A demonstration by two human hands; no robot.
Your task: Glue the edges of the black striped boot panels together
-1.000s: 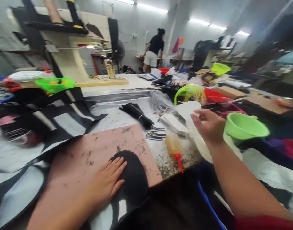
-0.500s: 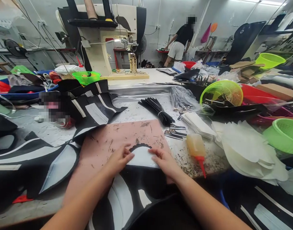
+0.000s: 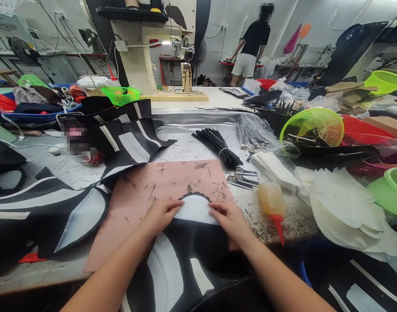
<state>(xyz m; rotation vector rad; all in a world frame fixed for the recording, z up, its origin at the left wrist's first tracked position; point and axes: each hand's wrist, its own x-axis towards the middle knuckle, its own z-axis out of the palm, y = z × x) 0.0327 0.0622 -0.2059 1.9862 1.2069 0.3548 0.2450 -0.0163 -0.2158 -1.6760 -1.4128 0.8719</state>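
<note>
A black leather-like piece (image 3: 198, 236) drapes over the near edge of the pink mat (image 3: 146, 182). Its far end has a curved, scalloped black edge and carries a white half-round backing (image 3: 194, 209). My left hand (image 3: 162, 213) pinches the left side of that curved end between thumb and fingers. On the right side, my right hand (image 3: 230, 219) pinches the same end, thumb and fingertips at the white backing. More white patches show on the part of the piece hanging toward me.
A glue bottle (image 3: 271, 199) with a red nozzle lies right of the mat. Beyond are bundled black strips (image 3: 218, 147), white sheets (image 3: 274, 171) and a yellow basket (image 3: 312, 128). Other black pieces (image 3: 130, 134) lie left. A sewing machine (image 3: 133, 56) and a person (image 3: 250, 43) are farther back.
My left fingers have closed in on the left side of the curved end, and my right fingers have drawn together on the right side. The camera view has shifted slightly.
</note>
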